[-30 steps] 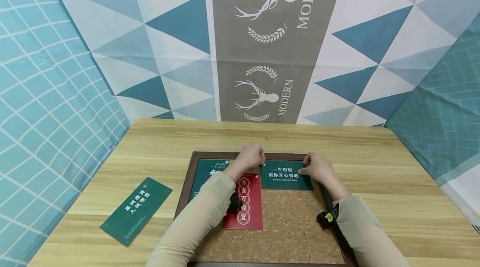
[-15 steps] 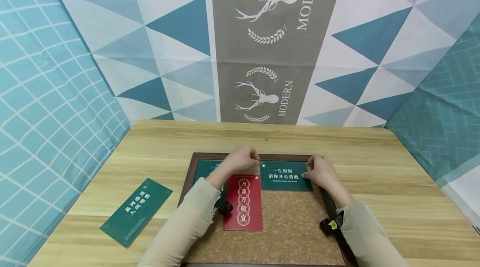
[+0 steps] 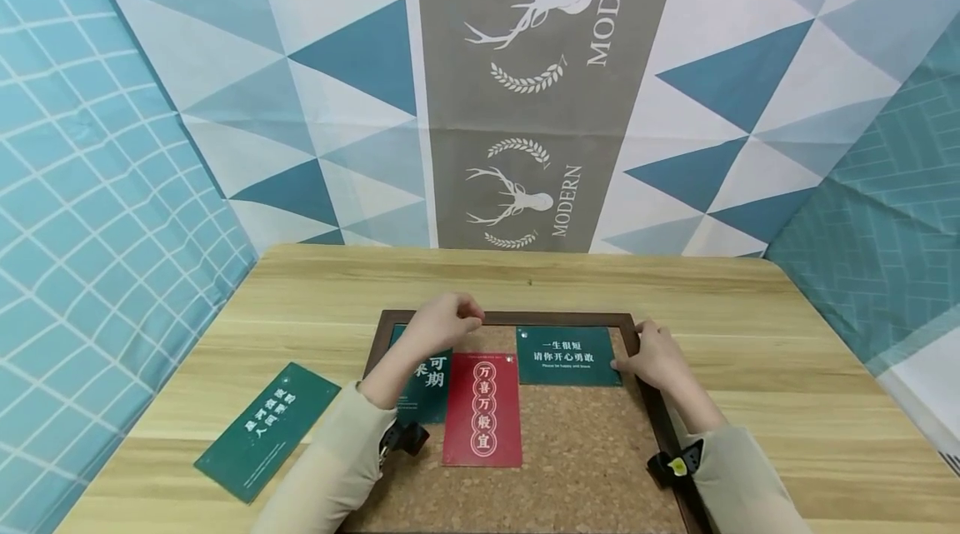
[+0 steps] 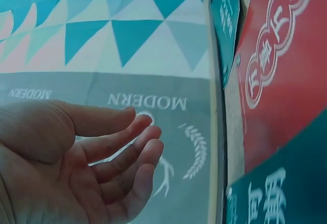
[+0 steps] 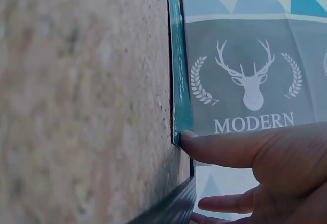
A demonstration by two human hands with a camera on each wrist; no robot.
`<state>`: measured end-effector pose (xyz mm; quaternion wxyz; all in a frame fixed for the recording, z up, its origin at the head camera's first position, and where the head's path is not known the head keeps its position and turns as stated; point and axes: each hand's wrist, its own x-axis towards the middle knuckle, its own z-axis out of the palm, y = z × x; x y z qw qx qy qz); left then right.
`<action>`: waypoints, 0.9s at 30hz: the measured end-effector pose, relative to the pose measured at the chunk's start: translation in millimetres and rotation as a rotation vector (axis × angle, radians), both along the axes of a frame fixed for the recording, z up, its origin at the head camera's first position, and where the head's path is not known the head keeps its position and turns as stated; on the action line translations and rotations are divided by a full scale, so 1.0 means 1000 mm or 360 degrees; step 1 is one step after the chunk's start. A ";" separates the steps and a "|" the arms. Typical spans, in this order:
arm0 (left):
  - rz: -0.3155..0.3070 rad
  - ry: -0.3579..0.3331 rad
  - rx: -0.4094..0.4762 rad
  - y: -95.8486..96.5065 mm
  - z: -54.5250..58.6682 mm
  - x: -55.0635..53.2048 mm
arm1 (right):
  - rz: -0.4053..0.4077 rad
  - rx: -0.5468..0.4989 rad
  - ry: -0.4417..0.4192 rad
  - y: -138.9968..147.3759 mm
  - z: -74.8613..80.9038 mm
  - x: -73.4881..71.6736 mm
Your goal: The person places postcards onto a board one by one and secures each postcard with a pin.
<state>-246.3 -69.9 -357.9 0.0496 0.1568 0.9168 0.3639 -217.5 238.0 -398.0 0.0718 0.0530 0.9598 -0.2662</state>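
My left hand (image 3: pixel 441 327), holding nothing, hovers over the top edge of the framed cork board (image 3: pixel 585 459). In the left wrist view its fingers are relaxed and slightly bent. My right hand (image 3: pixel 660 361) is at the board's upper right corner. Its thumb touches the end of a green card (image 5: pixel 179 81), and its other fingers lie by the dark frame (image 3: pixel 555 319). That card (image 3: pixel 566 367), lettered in white, lies along the board's top with a small pin at its upper left corner. Left of it are a pinned red card (image 3: pixel 483 417) and another green card (image 3: pixel 427 396), partly hidden by my left arm.
A loose green card (image 3: pixel 266 434) lies slanted on the wooden table (image 3: pixel 330 284) left of the board. Behind the table hangs a patterned cloth (image 3: pixel 510 101) with deer heads and triangles. Each wrist wears a small black camera (image 3: pixel 408 436).
My left hand has let go near the green card's upper left corner and moved left. My right hand has shifted slightly right, towards the frame.
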 end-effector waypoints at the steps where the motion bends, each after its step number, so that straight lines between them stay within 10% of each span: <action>1: 0.0015 0.0014 0.0001 -0.004 0.001 0.002 | 0.0003 -0.0005 -0.0002 0.001 0.000 0.001; 27: 0.0344 0.0225 -0.0310 -0.102 0.010 0.040 | 0.0004 -0.0116 -0.0013 0.013 -0.003 0.013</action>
